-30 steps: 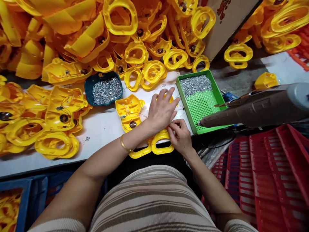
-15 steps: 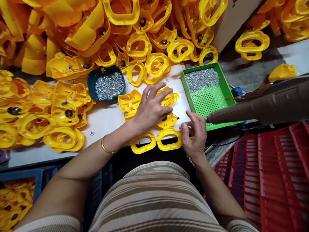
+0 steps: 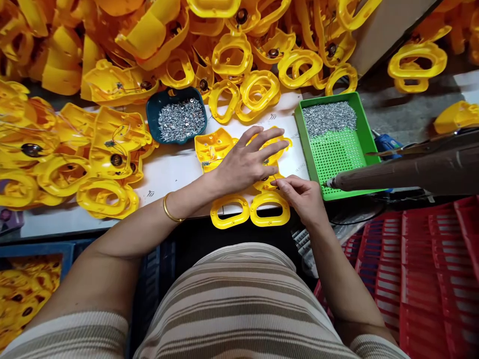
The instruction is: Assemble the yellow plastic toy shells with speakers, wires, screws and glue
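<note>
Teal dish of screws [image 3: 180, 119], green screw tray [image 3: 335, 149], red crates [image 3: 430, 269].

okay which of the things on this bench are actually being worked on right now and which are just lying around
In hand:
left hand flat on the yellow shell halves
right hand pinching at the thin wire

Lying about:
green screw tray
teal screw dish
yellow parts heap
hanging screwdriver
red crates

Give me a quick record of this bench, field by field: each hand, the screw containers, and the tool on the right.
Left hand: flat, fingers spread on a yellow shell
Right hand: fingertips pinched at that shell's near edge; what they hold is too small to tell
Teal dish: holds screws
Green tray: screws at far end
Electric screwdriver: tip over the tray's near edge
</note>
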Demonstrator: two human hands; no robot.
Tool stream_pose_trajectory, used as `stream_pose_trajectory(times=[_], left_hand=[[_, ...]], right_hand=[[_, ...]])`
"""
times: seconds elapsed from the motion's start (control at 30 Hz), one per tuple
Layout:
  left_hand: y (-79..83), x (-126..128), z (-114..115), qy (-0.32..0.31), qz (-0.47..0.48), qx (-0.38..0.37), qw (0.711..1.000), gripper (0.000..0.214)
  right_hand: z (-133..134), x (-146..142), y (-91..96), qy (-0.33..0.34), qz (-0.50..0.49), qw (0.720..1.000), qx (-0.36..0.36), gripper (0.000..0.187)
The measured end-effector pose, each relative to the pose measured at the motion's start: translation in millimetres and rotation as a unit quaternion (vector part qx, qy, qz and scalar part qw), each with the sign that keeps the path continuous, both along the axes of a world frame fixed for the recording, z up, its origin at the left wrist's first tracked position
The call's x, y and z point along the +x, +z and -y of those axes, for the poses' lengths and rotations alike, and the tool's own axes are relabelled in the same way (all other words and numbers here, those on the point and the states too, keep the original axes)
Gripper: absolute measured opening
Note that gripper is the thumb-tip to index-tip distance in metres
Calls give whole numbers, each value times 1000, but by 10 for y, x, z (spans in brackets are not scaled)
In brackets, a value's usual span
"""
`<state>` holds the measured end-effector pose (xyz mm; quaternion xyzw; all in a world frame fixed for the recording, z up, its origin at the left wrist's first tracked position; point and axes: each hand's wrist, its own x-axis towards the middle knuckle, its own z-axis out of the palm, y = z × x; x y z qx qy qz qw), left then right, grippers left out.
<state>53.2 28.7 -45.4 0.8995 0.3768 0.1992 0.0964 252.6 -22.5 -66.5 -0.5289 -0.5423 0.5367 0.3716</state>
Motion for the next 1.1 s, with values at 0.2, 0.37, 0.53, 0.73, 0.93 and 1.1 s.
stream_pose_trajectory(times=[0.2, 0.37, 0.53, 0.73, 0.93, 1.1], left_hand=[[-39, 35, -28, -11, 1, -5, 1000, 27], [-8, 18, -29, 11, 9, 17, 1000, 22], [-15, -95, 406, 121, 46, 73, 989, 24], [-212, -32, 1034, 59, 11, 56, 997, 33], [-290, 29, 1130, 43, -48, -8, 998, 39], [-317, 29, 1138, 33, -55, -29, 997, 18]], right_hand=[[-36, 4, 53, 13, -59, 994, -96, 31], [-96, 17, 64, 18, -49, 993, -104, 32], [-136, 57, 25, -32, 1, 999, -17, 25], [-121, 45, 65, 9, 57, 998, 8, 19], [-102, 32, 68, 66, 160, 981, 91, 20], [-111, 41, -17, 100, 229, 949, 192, 16]])
